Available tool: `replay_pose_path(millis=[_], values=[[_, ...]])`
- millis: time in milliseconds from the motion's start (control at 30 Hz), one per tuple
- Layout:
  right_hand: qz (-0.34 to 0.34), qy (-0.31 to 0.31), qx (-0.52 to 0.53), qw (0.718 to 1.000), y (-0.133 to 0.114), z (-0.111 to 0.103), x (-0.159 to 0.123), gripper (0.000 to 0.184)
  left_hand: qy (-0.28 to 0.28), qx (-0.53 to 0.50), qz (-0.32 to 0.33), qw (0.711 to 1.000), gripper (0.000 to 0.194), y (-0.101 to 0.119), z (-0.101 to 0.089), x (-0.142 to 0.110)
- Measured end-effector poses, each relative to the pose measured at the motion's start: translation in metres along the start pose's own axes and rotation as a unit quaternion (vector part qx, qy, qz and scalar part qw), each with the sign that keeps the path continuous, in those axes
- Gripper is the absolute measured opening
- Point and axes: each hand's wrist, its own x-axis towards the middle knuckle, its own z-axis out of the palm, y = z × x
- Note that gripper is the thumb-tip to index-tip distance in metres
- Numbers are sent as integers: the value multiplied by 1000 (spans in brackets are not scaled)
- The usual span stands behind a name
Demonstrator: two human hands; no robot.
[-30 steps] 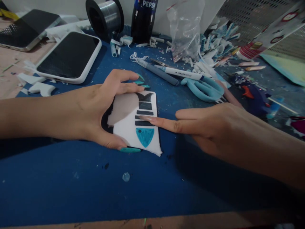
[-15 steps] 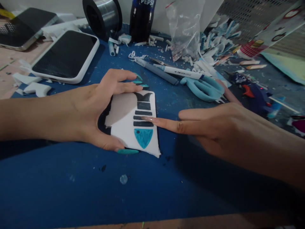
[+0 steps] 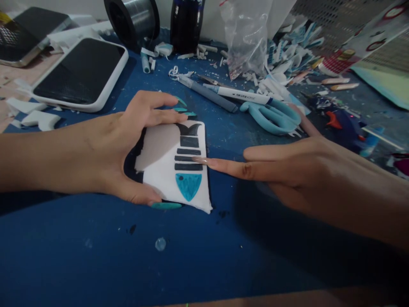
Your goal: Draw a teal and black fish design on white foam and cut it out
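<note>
A flat white foam piece [image 3: 156, 179] lies on the blue work surface. It carries a painted fish skeleton with a teal head [image 3: 189, 186], dark bars [image 3: 188, 166] and a dark tail. My left hand [image 3: 128, 140], with long teal nails, spans the piece from the left, fingers at its far edge and thumb at its near edge, holding it. From the right, my right hand [image 3: 290, 175] reaches in with the index finger stretched out, its nail over the bars by the piece's right edge. Its other fingers are bent and nothing shows in them.
Beyond the piece lie a grey pen [image 3: 207, 93], a white marker [image 3: 239, 94] and light-blue scissors [image 3: 275, 117]. A phone [image 3: 79, 72], a wire spool [image 3: 134, 21], a dark bottle [image 3: 186, 25] and a plastic bag [image 3: 247, 38] stand behind. A glue gun [image 3: 343, 132] lies right, near foam scraps [image 3: 294, 55].
The whole view has shifted slightly, so most things sit a little further left. Both hands keep nearly the same pose on and over the foam piece.
</note>
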Motion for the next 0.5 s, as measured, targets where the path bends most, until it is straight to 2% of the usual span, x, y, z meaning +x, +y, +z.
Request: replay_pose_path(millis=[300, 500], values=[[21, -2, 0, 1000, 2, -4, -6, 75, -1, 18, 12, 1000, 112, 1, -2, -2], [13, -32, 7, 999, 5, -9, -6, 64, 4, 33, 15, 999, 107, 7, -2, -1]])
